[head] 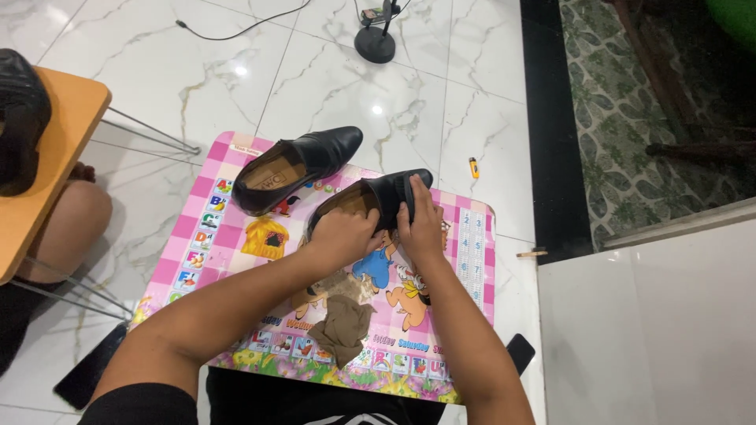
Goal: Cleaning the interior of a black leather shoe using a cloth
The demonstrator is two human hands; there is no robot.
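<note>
Floor (197,71): white marble tiles with grey veins, carrying everything in view.
Table (472,267): a low pink checked play table printed with cartoon animals and picture squares, seen from above.
Far shoe (295,168): a black leather slip-on with a tan lining, lying near the table's far left corner, toe pointing toward the far edge.
Near shoe (390,193): its black match, close to the table's far edge, just right of the first and held by both hands.
Left hand (342,236): pushed into the near shoe's opening, fingers hidden inside; how tightly it grips cannot be told.
Right hand (419,224): fingers wrapped firmly over the near shoe's upper, clasping it from the right side.
Sock (346,327): a crumpled brown sock lying toward the table's near edge, between the forearms.
Stool (55,149): an orange wooden seat on thin metal legs, left of the table, with another person's bare knee beneath it.
Stand (376,43): a round black base with a thin pole, on the floor beyond the table.
Lighter (473,167): a small yellow one on the floor, just off the table's far right corner.
</note>
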